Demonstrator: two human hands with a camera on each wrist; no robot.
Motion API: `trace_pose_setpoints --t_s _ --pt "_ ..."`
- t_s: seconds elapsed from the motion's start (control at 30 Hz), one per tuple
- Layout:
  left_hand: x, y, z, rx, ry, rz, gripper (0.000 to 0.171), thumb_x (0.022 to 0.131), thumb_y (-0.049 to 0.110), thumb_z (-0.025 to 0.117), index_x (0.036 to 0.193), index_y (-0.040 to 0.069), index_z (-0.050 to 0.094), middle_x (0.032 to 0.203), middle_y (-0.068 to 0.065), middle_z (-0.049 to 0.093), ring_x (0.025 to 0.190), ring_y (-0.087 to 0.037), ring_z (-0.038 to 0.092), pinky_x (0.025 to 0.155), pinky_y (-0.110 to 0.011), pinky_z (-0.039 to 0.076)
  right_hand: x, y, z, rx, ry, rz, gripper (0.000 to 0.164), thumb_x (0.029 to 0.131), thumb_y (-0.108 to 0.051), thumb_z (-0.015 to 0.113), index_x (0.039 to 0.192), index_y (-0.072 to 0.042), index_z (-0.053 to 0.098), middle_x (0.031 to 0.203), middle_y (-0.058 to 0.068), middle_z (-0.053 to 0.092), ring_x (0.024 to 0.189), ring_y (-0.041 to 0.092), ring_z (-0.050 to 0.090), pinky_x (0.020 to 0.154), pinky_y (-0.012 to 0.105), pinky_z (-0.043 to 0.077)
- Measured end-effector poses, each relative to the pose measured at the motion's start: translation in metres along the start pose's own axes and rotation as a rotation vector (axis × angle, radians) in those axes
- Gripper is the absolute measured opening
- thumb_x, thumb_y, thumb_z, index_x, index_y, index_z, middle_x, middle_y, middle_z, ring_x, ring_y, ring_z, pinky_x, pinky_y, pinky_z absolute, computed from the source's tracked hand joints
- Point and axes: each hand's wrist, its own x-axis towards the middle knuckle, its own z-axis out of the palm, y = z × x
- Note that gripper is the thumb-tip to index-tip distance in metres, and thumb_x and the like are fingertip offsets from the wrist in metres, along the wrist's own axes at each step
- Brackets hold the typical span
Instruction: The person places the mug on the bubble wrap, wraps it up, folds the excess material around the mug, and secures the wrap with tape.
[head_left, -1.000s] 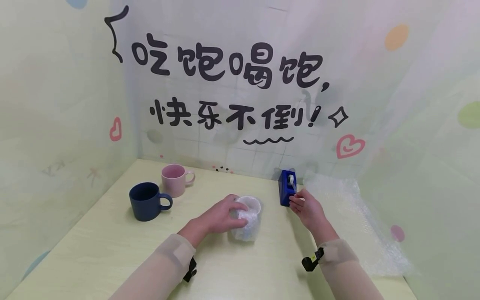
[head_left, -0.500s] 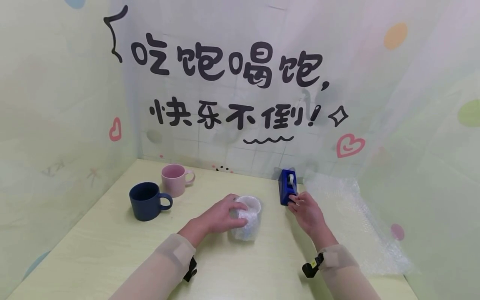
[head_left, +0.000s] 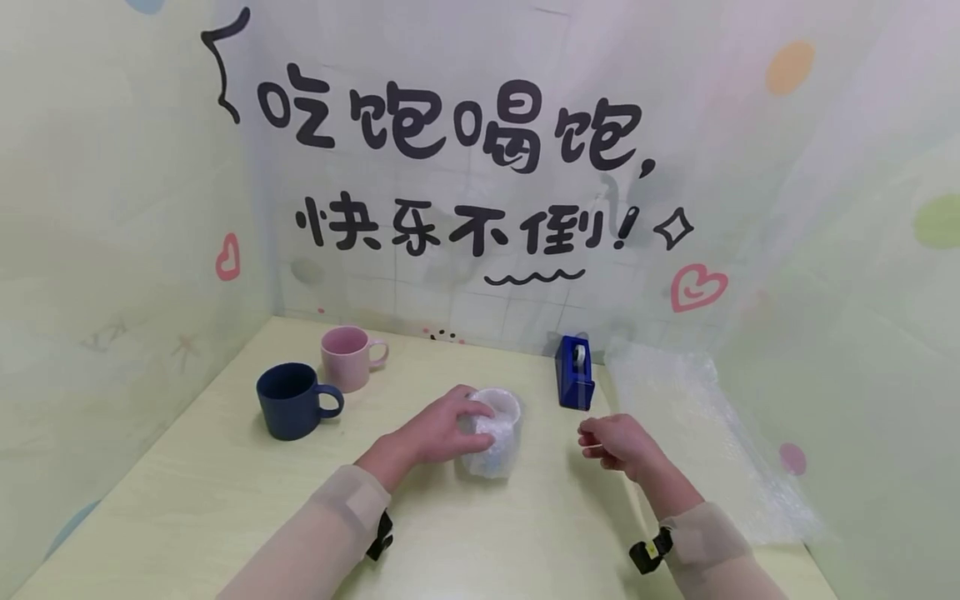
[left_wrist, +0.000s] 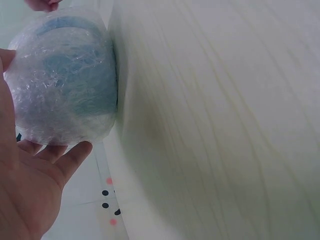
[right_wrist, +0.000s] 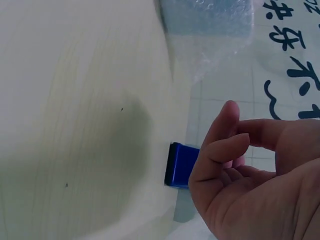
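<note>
My left hand (head_left: 438, 429) grips a bubble-wrapped mug (head_left: 497, 458) standing on the table, thumb and fingers around its upper side. In the left wrist view, the light-blue mug (left_wrist: 80, 82) shows through the clear wrap, fingers beneath it and a fingertip at its other side. My right hand (head_left: 624, 448) hovers between the mug and the tape dispenser, thumb and index finger pinched together. A thin pale line of clear tape (head_left: 594, 447) shows faintly at those fingers. Just beyond stands the blue tape dispenser (head_left: 573, 379), its lower end partly hidden by the hand (right_wrist: 225, 185) in the right wrist view.
At the left stand a dark blue mug (head_left: 291, 408) and, behind it, a pink mug (head_left: 345, 362). A sheet of bubble wrap (head_left: 697, 450) lies along the right side. Printed walls enclose the table (head_left: 225, 492) at the back and both sides.
My right hand has come away from the dispenser's cutting end, toward me and slightly right. My left hand has kept its grip on the wrapped mug, which stays in place.
</note>
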Motion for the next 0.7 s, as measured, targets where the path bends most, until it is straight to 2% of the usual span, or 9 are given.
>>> trace_pose_setpoints --t_s 0.1,0.27,0.4,0.5,0.57,0.7 --pt "0.000 -0.001 0.000 -0.003 -0.002 -0.011 0.044 0.095 0.037 0.082 0.132 0.014 0.078 0.156 -0.018 0.053 0.140 -0.038 0.055 0.122 -0.060 0.047 0.006 0.009 0.003 -0.109 0.002 0.012 0.026 0.107 -0.016 0.061 0.100 0.004 0.076 0.074 -0.002 0.072 0.062 0.007 0.063 0.057 0.022 0.044" --pt "0.001 -0.003 0.003 -0.004 0.001 0.002 0.044 0.095 0.038 0.081 0.132 0.014 0.078 0.155 -0.017 0.054 0.139 -0.036 0.056 0.121 -0.059 0.047 0.020 0.021 0.011 -0.160 0.033 0.061 0.028 0.101 -0.008 0.063 0.077 0.000 0.075 0.061 -0.001 0.067 0.054 0.007 0.060 0.054 0.021 0.049" --pt "0.002 -0.003 0.003 0.002 0.007 0.020 0.044 0.095 0.038 0.081 0.131 0.014 0.078 0.155 -0.018 0.054 0.138 -0.036 0.057 0.120 -0.059 0.047 0.026 0.023 0.014 -0.153 0.041 0.097 0.028 0.095 -0.004 0.064 0.068 -0.005 0.071 0.057 0.000 0.065 0.051 0.007 0.062 0.051 0.018 0.050" --pt "0.003 -0.002 0.002 0.002 0.009 0.017 0.044 0.095 0.039 0.081 0.131 0.014 0.078 0.156 -0.018 0.053 0.139 -0.037 0.056 0.121 -0.060 0.047 0.028 0.022 0.015 -0.203 0.040 0.095 0.031 0.095 -0.006 0.065 0.064 -0.006 0.070 0.056 -0.001 0.064 0.049 0.006 0.061 0.050 0.018 0.050" --pt "0.003 -0.002 0.002 0.001 0.007 0.012 0.044 0.095 0.038 0.081 0.132 0.014 0.078 0.156 -0.018 0.053 0.139 -0.037 0.056 0.121 -0.060 0.047 0.028 0.021 0.015 -0.296 0.045 0.080 0.037 0.097 -0.010 0.066 0.060 -0.009 0.068 0.053 -0.002 0.061 0.048 0.006 0.058 0.048 0.017 0.047" --pt "0.002 -0.001 0.001 -0.003 0.002 0.005 0.044 0.095 0.038 0.081 0.132 0.014 0.078 0.156 -0.017 0.053 0.139 -0.037 0.056 0.121 -0.059 0.047 0.031 0.014 0.012 -0.566 0.054 0.055 0.053 0.102 -0.023 0.072 0.051 -0.015 0.059 0.048 -0.005 0.052 0.044 0.007 0.049 0.047 0.018 0.041"
